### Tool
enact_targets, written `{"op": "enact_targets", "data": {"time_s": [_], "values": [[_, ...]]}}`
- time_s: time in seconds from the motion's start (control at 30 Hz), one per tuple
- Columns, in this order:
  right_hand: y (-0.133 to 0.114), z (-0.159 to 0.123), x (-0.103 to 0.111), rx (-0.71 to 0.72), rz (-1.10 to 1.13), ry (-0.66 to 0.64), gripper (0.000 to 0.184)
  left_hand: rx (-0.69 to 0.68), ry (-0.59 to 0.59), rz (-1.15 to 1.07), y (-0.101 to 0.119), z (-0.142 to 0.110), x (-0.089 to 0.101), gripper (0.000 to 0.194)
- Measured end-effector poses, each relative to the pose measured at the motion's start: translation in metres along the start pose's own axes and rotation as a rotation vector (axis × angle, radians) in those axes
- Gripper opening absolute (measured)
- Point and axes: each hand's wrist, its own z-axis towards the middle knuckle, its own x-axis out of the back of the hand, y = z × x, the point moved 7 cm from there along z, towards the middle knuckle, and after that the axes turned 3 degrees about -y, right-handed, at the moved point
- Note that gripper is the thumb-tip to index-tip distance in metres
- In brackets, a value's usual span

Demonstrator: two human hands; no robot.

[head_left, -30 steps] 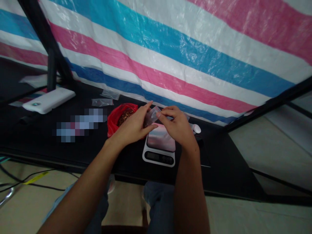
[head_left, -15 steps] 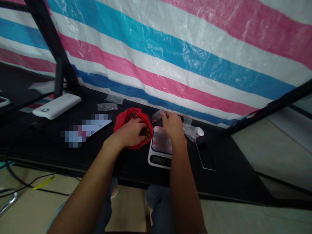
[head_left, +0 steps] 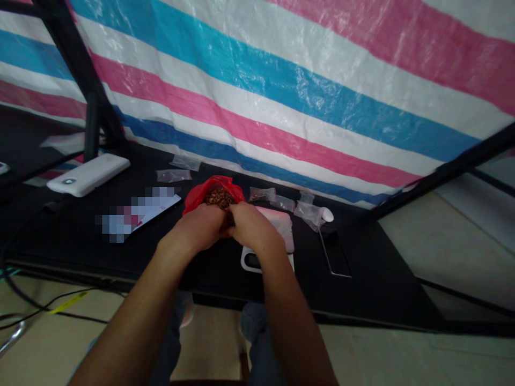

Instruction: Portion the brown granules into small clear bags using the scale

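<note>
A red plastic bag [head_left: 200, 194] with brown bits [head_left: 219, 197] inside stands open on the black table [head_left: 374, 289]. My left hand [head_left: 199, 228] and my right hand [head_left: 251, 228] are side by side at the bag's near rim. Their fingers are curled in against it and mostly hidden behind the knuckles. Just right of the bag is a white kitchen scale [head_left: 281, 225], partly covered by my right hand and wrist. A small clear bag [head_left: 261, 194] with some brown bits lies behind the scale.
More small clear bags [head_left: 308, 212] and a white spoon [head_left: 328, 215] lie to the right, with a dark flat phone [head_left: 336, 252] in front of them. At the left are a white power bank [head_left: 88, 174], a blurred card [head_left: 137, 214] and two clear bags [head_left: 173, 175]. A striped tarp [head_left: 281, 80] hangs behind.
My right hand let go of the small clear bag behind the scale and came left to the red bag. My left hand drew back from the bag's contents to its near rim.
</note>
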Motion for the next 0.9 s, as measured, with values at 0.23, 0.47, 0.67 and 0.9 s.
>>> {"op": "enact_targets", "data": {"time_s": [0.23,0.47,0.67,0.9], "values": [[0.002,0.000,0.006,0.082,0.175,-0.193,0.026,0.226,-0.242,0.123,-0.008,-0.006,0.006,0.029],[0.006,0.007,0.019,0.116,0.205,0.037,0.033,0.078,-0.261,-0.013,0.011,-0.018,0.022,0.026],[0.002,0.004,0.008,0.050,0.110,-0.081,0.030,0.171,-0.100,0.166,-0.001,-0.002,0.028,0.042],[0.002,0.009,-0.007,-0.020,-0.040,-0.118,0.037,0.196,-0.140,0.229,-0.014,0.016,0.002,0.045]]}}
